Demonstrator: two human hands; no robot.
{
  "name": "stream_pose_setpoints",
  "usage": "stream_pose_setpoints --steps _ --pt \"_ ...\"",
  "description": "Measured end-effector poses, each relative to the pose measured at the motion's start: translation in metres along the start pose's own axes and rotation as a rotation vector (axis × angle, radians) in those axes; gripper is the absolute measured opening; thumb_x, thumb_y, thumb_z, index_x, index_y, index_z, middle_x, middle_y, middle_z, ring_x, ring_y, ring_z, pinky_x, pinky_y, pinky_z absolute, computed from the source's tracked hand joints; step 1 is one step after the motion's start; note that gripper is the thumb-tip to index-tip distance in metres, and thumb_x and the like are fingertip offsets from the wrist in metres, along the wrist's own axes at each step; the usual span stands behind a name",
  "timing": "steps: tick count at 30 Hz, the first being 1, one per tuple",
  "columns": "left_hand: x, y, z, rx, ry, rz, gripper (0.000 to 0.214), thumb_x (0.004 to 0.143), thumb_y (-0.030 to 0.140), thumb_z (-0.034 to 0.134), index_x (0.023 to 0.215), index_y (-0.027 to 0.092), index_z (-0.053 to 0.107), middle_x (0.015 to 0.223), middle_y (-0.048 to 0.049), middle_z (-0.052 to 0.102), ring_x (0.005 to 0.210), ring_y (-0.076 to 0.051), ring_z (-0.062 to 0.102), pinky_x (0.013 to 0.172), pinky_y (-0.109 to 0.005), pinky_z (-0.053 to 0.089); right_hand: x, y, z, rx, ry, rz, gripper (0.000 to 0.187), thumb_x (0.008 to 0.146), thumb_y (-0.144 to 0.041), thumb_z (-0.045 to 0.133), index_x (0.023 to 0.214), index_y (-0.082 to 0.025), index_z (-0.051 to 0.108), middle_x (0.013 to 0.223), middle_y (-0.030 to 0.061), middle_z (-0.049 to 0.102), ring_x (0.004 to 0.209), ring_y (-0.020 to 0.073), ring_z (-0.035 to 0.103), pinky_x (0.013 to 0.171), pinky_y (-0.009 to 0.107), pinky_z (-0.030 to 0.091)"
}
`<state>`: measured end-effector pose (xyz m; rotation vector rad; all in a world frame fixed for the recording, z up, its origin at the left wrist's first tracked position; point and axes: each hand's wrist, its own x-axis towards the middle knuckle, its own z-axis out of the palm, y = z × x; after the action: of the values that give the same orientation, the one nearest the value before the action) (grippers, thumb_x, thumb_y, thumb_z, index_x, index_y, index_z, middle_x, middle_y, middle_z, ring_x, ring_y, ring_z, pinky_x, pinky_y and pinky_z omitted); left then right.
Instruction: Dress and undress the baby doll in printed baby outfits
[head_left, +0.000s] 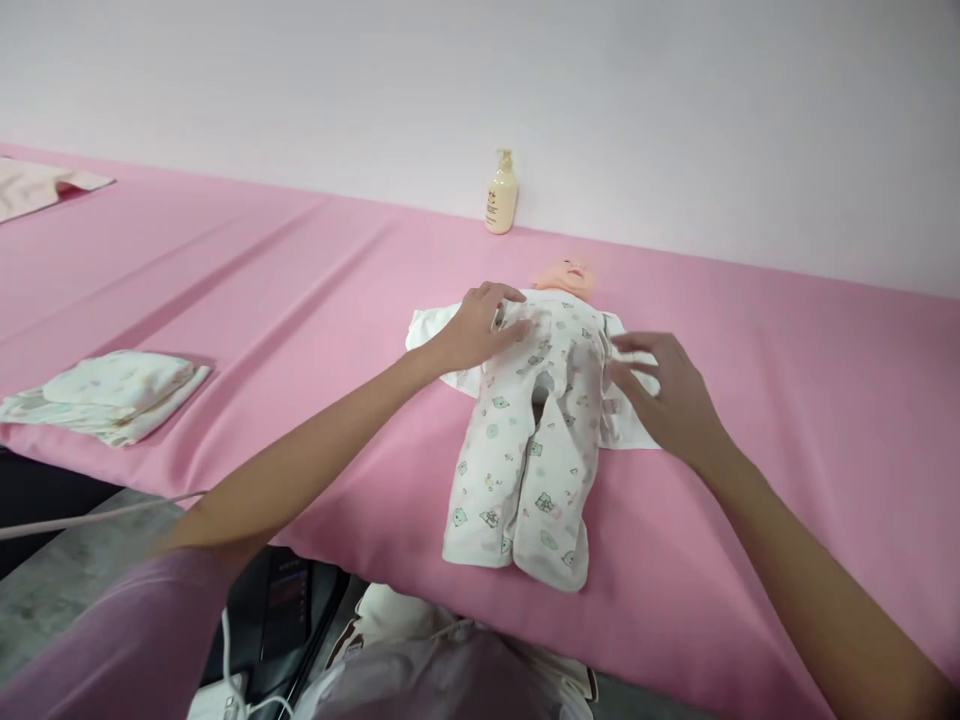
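A baby doll (574, 272) lies on its back, its head toward the wall. Over its body and legs lie white baby trousers (551, 460) with small printed animals, the legs pointing toward me. Under them spreads a white baby top (634, 428), its sleeves out to both sides. My left hand (480, 325) rests at the upper left of the trousers, fingers and thumb apart. At the right edge of the trousers is my right hand (664, 390), its thumb and fingers apart with the tips at the cloth. No cloth is visibly pinched in either hand.
A cream pump bottle (502, 195) stands by the wall behind the doll. Folded printed cloths (120, 390) lie at the left edge of the pink-covered table (300, 290). A pale pink cloth (41, 187) lies at the far left. Cables and a dark phone (286, 600) show below the front edge.
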<state>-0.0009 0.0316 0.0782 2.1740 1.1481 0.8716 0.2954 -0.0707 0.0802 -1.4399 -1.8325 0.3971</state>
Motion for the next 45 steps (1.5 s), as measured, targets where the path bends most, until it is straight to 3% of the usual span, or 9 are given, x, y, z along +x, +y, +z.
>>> stream_pose_setpoints --steps 5,12,15,19,23,28,33,41,45 --pt "0.047 -0.023 0.008 -0.039 -0.087 -0.098 0.073 0.084 0.067 0.085 0.131 0.018 0.06 0.126 -0.0175 0.067 0.112 -0.028 0.064 0.092 -0.043 0.051 0.068 0.031 0.016 0.033 -0.063 0.0 0.049 0.101 -0.064 0.07 0.129 -0.024 0.067 0.14 0.0157 0.062 0.119 0.0285 0.067 0.101 0.048 0.062" --pt "0.045 -0.01 -0.002 0.089 -0.246 -0.039 0.059 0.086 0.076 0.077 0.087 0.02 0.06 0.095 -0.0071 0.063 0.08 -0.019 0.06 0.074 -0.037 0.044 0.08 0.033 0.026 0.012 -0.14 0.072 0.058 0.091 -0.074 0.077 0.114 -0.024 0.06 0.099 0.0043 0.065 0.08 0.0174 0.056 0.072 0.034 0.051" --pt "0.04 -0.005 -0.007 0.049 -0.329 0.012 0.056 0.088 0.075 0.075 0.095 0.021 0.063 0.1 -0.0059 0.063 0.082 -0.019 0.061 0.073 -0.035 0.044 0.077 0.028 0.021 -0.013 -0.248 0.106 0.056 0.093 -0.078 0.072 0.096 -0.024 0.058 0.083 -0.0002 0.057 0.073 0.0161 0.048 0.067 0.034 0.043" --pt "0.028 0.006 -0.015 0.063 -0.408 0.025 0.054 0.088 0.072 0.076 0.1 0.02 0.066 0.098 -0.0046 0.063 0.084 -0.021 0.062 0.075 -0.035 0.045 0.065 0.022 0.011 -0.025 -0.301 -0.045 0.059 0.092 -0.081 0.071 0.083 -0.024 0.059 0.092 0.005 0.06 0.088 0.0229 0.054 0.076 0.038 0.046" --pt "0.011 0.018 -0.02 0.132 -0.41 0.125 0.05 0.088 0.068 0.078 0.098 0.019 0.069 0.094 -0.0051 0.061 0.091 -0.024 0.061 0.082 -0.036 0.046 0.043 0.013 0.004 -0.032 -0.34 -0.159 0.053 0.094 -0.078 0.07 0.091 -0.025 0.063 0.095 0.006 0.063 0.096 0.0262 0.057 0.082 0.04 0.049" --pt "-0.014 0.025 -0.022 0.172 -0.464 0.139 0.058 0.08 0.073 0.083 0.103 0.021 0.074 0.094 -0.0056 0.059 0.091 -0.025 0.059 0.082 -0.037 0.046 0.019 0.004 0.001 -0.13 -0.467 -0.086 0.054 0.089 -0.078 0.077 0.096 -0.025 0.064 0.095 0.0049 0.063 0.077 0.0203 0.056 0.067 0.036 0.047" --pt "-0.029 0.03 -0.027 0.197 -0.584 0.139 0.065 0.074 0.076 0.082 0.107 0.021 0.072 0.099 -0.0064 0.063 0.102 -0.03 0.056 0.087 -0.039 0.046 0.007 -0.007 -0.002 -0.19 -0.53 -0.032 0.069 0.075 -0.085 0.082 0.108 -0.026 0.068 0.101 0.0085 0.064 0.09 0.0289 0.062 0.072 0.04 0.05" --pt "-0.054 0.034 -0.03 0.223 -0.614 0.085 0.07 0.074 0.074 0.077 0.122 0.024 0.067 0.135 -0.011 0.058 0.129 -0.036 0.044 0.102 -0.042 0.044 -0.017 -0.021 0.012 -0.202 -0.357 0.086 0.082 0.066 -0.086 0.086 0.118 -0.026 0.066 0.113 0.0142 0.069 0.118 0.043 0.058 0.088 0.05 0.05" --pt "-0.062 0.035 -0.027 0.21 -0.616 0.075 0.065 0.077 0.073 0.075 0.118 0.023 0.066 0.128 -0.0105 0.059 0.127 -0.035 0.047 0.101 -0.042 0.046 -0.026 -0.026 0.017 -0.159 -0.315 0.16 0.09 0.064 -0.083 0.089 0.128 -0.025 0.064 0.122 0.0156 0.069 0.12 0.0416 0.057 0.086 0.047 0.051"
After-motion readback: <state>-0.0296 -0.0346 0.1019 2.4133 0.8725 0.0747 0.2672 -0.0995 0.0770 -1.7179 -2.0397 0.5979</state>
